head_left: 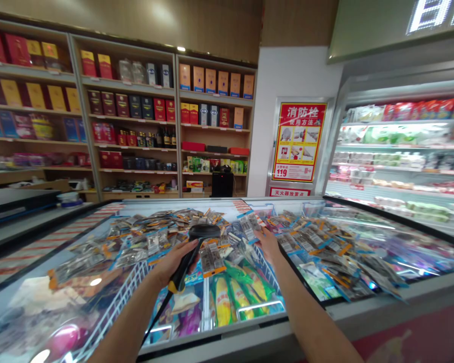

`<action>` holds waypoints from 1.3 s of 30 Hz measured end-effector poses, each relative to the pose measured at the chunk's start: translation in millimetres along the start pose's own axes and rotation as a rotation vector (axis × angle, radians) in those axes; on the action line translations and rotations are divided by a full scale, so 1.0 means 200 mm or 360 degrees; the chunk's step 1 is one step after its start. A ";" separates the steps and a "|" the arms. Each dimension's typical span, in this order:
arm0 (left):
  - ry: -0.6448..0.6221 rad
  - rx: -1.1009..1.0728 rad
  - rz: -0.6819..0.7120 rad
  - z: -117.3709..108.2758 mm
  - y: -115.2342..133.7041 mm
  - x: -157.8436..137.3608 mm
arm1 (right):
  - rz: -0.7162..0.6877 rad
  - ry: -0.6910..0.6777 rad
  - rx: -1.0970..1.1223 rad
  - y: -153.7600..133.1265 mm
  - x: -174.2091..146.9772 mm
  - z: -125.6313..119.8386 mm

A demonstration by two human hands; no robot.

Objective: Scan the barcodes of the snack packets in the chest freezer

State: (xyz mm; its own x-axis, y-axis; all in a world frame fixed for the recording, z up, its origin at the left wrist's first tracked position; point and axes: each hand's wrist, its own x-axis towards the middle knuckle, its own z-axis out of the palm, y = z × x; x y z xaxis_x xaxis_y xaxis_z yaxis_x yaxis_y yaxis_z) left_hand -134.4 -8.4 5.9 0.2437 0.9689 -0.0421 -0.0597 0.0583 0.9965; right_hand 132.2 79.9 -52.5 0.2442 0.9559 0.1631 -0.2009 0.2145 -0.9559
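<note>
My left hand (176,262) is wrapped around the grip of a black and yellow barcode scanner (204,232), its cable hanging down toward me. Just right of the scanner is a small packet (212,258) with an orange edge; whether my left fingers touch it I cannot tell. My right hand (267,242) pinches a clear packet (249,225) with a printed label, held up over the freezer. Many similar packets (321,242) lie in loose heaps on the glass lids to both sides. Below my hands, yellow corn packs (223,302) in green and clear wrapping show inside the freezer.
The chest freezer's front rim (249,330) runs along my side. White wire baskets (117,297) stand inside it. Behind are shelves of boxed goods (128,106), a red wall poster (300,141) and a lit refrigerated display (401,161) at right.
</note>
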 end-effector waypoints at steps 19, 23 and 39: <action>-0.0139 -0.0166 0.0002 0.17 0.03 0.04 | 0.0007 0.0198 0.0223 0.05 0.03 0.01; -0.0139 -0.0192 -0.0048 0.21 0.04 0.06 | 0.0010 0.0224 0.0252 0.04 0.02 0.01; -0.0145 -0.0280 -0.0054 0.21 0.02 0.01 | -0.0029 0.0241 0.0165 0.02 0.00 0.00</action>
State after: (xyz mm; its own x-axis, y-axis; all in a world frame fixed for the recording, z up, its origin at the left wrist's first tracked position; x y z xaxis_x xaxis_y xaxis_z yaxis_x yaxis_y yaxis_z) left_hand -93.5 -15.9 12.3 0.3345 0.9404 -0.0610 -0.2160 0.1395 0.9664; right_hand 130.6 80.5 -55.9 0.3873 0.9121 0.1340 -0.2897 0.2584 -0.9216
